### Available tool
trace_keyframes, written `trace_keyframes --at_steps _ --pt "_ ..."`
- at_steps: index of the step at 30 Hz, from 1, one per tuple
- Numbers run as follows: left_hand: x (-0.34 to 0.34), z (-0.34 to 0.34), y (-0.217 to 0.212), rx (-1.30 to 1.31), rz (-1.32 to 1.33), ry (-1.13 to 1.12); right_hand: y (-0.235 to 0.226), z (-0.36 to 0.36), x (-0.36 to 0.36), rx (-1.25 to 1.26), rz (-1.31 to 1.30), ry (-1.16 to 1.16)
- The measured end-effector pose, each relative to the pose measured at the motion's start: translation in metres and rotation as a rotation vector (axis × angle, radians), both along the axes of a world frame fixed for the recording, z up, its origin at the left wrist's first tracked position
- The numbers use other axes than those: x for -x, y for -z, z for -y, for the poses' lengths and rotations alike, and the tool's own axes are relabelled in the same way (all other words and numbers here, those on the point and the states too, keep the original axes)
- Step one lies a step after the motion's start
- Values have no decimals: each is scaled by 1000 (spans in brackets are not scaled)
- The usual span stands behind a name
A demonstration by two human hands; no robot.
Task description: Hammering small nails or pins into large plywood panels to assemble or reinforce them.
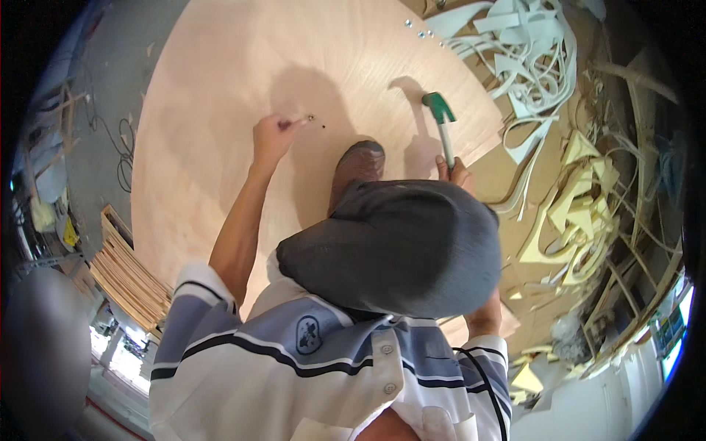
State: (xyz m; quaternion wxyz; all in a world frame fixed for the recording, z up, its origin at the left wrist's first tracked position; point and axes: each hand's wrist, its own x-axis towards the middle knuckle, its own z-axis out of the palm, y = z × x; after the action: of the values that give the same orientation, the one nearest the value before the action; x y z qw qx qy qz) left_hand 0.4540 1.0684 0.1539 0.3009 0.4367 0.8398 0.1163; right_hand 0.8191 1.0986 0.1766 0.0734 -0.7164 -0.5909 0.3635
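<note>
A large pale plywood sheet (220,88) lies beneath me. My left hand (272,138) reaches over it, thumb and fingers pinched at a small round metal piece, apparently a T-nut (311,117). Just beside that piece a small dark hole (323,126) shows in the wood. In my right hand (460,175) is a hammer (439,108) with a green head and a light handle, held up over the sheet's right side. My knee partly hides the right hand and forearm. Several more small metal pieces (421,34) rest near the sheet's far right edge.
My shoe (358,163) stands on the plywood, below the hole. White foam offcuts (533,59) heap up at the far right, yellow foam scraps (573,213) nearer on the right. Stacked wooden strips (132,275) lie at the left, with a dark cable (123,158) on the grey floor.
</note>
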Motion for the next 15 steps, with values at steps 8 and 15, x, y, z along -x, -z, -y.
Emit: trace_keyframes --at_steps 8,15 --pt "-42 111 -152 -16 540 -715 -20 -7 -45 -11 3 -210" --pt "9 121 -181 -31 322 -670 -9 49 -29 -153 3 -103"
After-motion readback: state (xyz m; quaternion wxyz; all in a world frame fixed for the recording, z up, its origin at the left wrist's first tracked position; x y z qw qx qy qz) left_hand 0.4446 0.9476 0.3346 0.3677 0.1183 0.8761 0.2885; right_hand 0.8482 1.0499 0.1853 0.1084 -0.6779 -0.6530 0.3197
